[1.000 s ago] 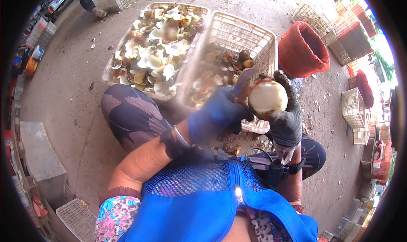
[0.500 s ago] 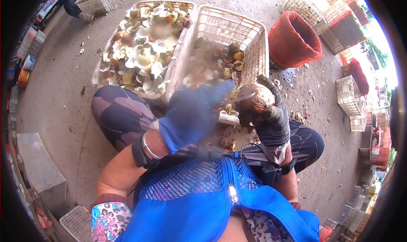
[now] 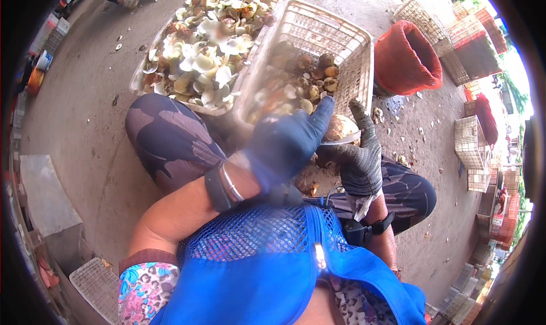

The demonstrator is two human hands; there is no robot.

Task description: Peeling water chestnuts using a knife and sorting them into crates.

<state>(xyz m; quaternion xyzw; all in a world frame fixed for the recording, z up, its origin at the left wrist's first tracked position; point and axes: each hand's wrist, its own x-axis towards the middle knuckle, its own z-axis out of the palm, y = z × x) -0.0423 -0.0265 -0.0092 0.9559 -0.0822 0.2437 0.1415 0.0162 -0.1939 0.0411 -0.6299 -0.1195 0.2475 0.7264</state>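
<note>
My left hand [image 3: 287, 146], in a blue glove, is closed round a knife whose handle is hidden in the grip. The knife's thin pale blade [image 3: 342, 140] lies along the near side of a round brown-and-cream bulb [image 3: 340, 127], and a finger or thumb of that hand reaches to the bulb's left. My right hand [image 3: 362, 163], in a dark grey knitted glove, holds the bulb from below and from the right. Beyond the hands stands a whitish plastic crate [image 3: 347, 58] with round bulbs in it. A blur hides part of the left glove and the crate's near left.
Left of that crate, a second crate [image 3: 136, 81] is heaped with pale peelings. A red mesh-covered bucket [image 3: 398, 60] stands at the right. Stacked crates [image 3: 471, 134] line the far right side. A grey metal sheet [image 3: 48, 194] is at the left. Peel scraps litter the ground.
The bulb has turned in my right hand and sits slightly lower. The blade has shifted from its left side to its near edge. My left hand has moved right, and the view has shifted slightly.
</note>
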